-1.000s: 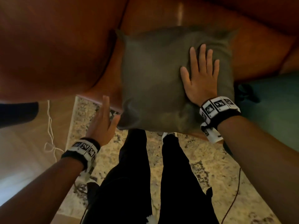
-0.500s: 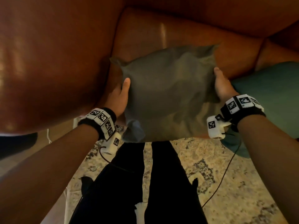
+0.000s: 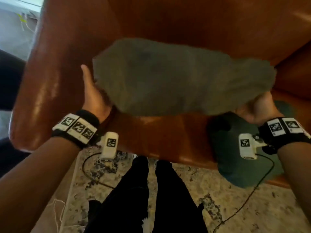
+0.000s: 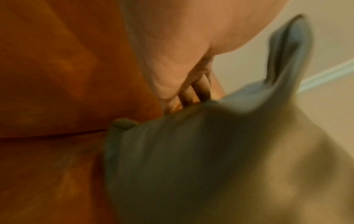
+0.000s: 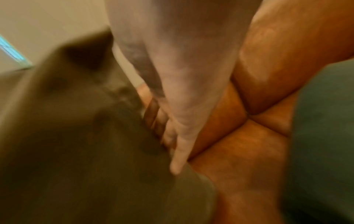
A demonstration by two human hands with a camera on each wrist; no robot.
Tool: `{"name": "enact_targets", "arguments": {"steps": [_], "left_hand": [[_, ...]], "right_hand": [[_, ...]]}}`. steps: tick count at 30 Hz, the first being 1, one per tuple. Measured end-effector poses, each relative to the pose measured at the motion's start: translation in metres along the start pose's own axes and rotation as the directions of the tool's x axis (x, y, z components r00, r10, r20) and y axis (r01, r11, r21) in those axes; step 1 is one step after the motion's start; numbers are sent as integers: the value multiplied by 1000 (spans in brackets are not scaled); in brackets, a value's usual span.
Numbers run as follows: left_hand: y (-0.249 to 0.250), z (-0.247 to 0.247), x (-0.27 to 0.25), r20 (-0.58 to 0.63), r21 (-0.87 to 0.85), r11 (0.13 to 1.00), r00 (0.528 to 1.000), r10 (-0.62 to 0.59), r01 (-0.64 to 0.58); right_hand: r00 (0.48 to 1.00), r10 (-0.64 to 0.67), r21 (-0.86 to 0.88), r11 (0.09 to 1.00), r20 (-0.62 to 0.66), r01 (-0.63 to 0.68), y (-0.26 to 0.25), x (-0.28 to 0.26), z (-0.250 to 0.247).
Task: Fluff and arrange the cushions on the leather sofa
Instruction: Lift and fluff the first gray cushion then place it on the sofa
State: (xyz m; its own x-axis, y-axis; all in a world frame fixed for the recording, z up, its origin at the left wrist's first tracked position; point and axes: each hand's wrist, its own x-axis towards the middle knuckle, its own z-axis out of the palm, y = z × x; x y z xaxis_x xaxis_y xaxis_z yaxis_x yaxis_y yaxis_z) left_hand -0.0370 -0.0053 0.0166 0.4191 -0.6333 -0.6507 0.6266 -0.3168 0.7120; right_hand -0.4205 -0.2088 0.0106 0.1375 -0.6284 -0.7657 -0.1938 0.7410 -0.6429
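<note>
Lifted off the brown leather sofa [image 3: 151,135] now, olive-grey fabric cushion [image 3: 176,78] squeezed between left hand [image 3: 94,96] and right hand [image 3: 259,110], fingers mostly hidden, can't tell their curl.

The olive-grey cushion [image 3: 181,78] is soft and rumpled, lying broad and roughly level, lifted clear above the near seat of the brown leather sofa [image 3: 151,22]. A dark teal cushion [image 3: 235,165] lies at the seat's near right edge, overhanging it.
</note>
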Motion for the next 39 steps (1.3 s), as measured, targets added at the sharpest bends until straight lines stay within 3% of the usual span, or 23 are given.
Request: {"name": "enact_targets", "arguments": {"steps": [2,5,8,10,14,16,17,19,20,22,24,26,28,30,32,34,37,38,39], "left_hand": [[-19,-27,-18,12,41,989,989,-145,144],[-63,-59,-38,30,263,896,926,-377,357],[-114,-72,-52,-15,481,785,898,-439,392],[-144,-73,-60,-65,560,727,896,-439,397],[-170,-61,-60,-103,659,675,928,-357,333],[-171,-50,-57,-76,737,627,953,-295,253],[-171,-44,-55,-64,744,623,954,-293,241],[-175,-44,-51,-55,786,573,948,-312,234],[-175,-45,-49,-60,810,540,947,-315,231],[-175,-53,-43,-73,841,492,949,-308,224],[-169,-54,-38,-49,858,483,964,-263,175],[-159,-50,-34,26,836,547,992,-124,47],[-151,-44,-22,-55,853,521,997,46,23],[-148,-36,-2,27,920,378,980,196,-101],[-151,-24,26,269,934,165,929,255,-316],[-157,-2,57,475,880,-73,859,190,-470],[-174,27,88,732,603,-441,681,-24,-664],[-177,24,95,770,502,-500,628,-114,-706],[-177,12,103,772,458,-516,612,-172,-724]], "right_hand": [[991,128,-56,991,50,-125,24,-5,-13],[943,297,-112,953,149,-282,71,-2,-19],[879,446,-266,879,166,-396,113,-5,-4],[880,447,-373,853,160,-366,138,-10,6],[958,285,-512,828,37,-227,180,-4,16],[995,100,-713,697,0,-70,183,-5,28],[997,-68,-813,578,36,69,182,-8,38],[905,-349,-900,267,242,344,173,-20,68],[850,-399,-892,142,345,429,172,-22,85],[803,-379,-872,-21,459,489,183,-13,110],[806,-371,-882,-88,461,463,198,1,131],[802,-404,-894,-108,440,436,211,17,146],[797,-423,-900,-129,430,417,222,32,158],[795,-432,-904,-150,425,401,231,42,167],[787,-445,-903,-166,426,396,243,47,170],[780,-458,-904,-174,426,391,257,49,168],[762,-489,-902,-165,425,398,275,53,157],[754,-497,-900,-171,429,400,277,55,154],[746,-502,-896,-174,437,408,277,56,151]]}}
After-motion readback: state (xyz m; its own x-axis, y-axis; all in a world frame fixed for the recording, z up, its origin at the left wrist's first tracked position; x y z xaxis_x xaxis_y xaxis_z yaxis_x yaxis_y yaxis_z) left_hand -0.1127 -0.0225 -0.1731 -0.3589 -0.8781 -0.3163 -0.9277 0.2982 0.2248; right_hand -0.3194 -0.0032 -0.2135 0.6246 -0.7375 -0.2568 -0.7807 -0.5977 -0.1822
